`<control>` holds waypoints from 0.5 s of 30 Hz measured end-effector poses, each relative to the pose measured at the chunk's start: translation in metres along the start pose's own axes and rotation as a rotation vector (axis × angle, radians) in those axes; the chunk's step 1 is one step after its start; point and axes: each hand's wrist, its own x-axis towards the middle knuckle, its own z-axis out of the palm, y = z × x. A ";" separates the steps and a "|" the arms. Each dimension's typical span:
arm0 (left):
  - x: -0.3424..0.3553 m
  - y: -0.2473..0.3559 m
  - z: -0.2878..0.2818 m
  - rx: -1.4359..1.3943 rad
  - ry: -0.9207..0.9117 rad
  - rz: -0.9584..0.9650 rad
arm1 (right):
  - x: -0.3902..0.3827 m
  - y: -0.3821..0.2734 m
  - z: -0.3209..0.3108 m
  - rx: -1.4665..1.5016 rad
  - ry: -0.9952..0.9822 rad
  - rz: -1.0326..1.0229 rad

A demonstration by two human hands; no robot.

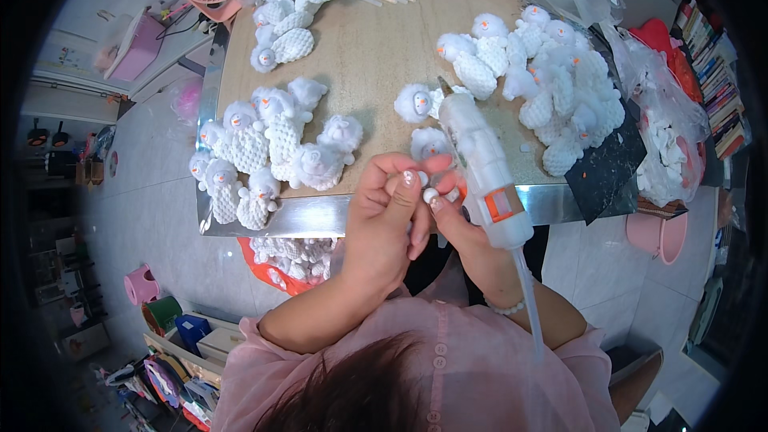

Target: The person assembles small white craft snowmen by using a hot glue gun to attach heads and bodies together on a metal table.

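Across the view, a beige table [376, 56] with a metal rim [312, 226] is mostly taken up by white snowman dolls [568, 88], probably bunched left and right so the middle can be kept handy. A glue gun [480, 148] is held up at the near side, nozzle [445, 86] pointed away, seemingly by the right hand [472, 244] wrapped underneath, though that grip's mostly hidden. The left hand [382, 212] is brought in close, thumb and fingers pinched together on tiny white beads [430, 194], with some steadied by the right thumb, likely so none get dropped. Roomwise, a bare strip is left between the bunches, but two dolls are parked right beside the gun, so leftward swings are kinda limited.
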 end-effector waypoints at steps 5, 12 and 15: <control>0.001 0.001 -0.016 0.280 0.066 0.225 | 0.000 0.003 -0.008 -0.081 0.014 -0.049; 0.000 0.010 -0.012 0.423 -0.071 -0.073 | 0.000 -0.003 -0.008 -0.198 0.054 -0.119; 0.001 0.008 -0.020 0.458 -0.115 -0.067 | 0.000 -0.003 -0.009 -0.292 0.056 -0.173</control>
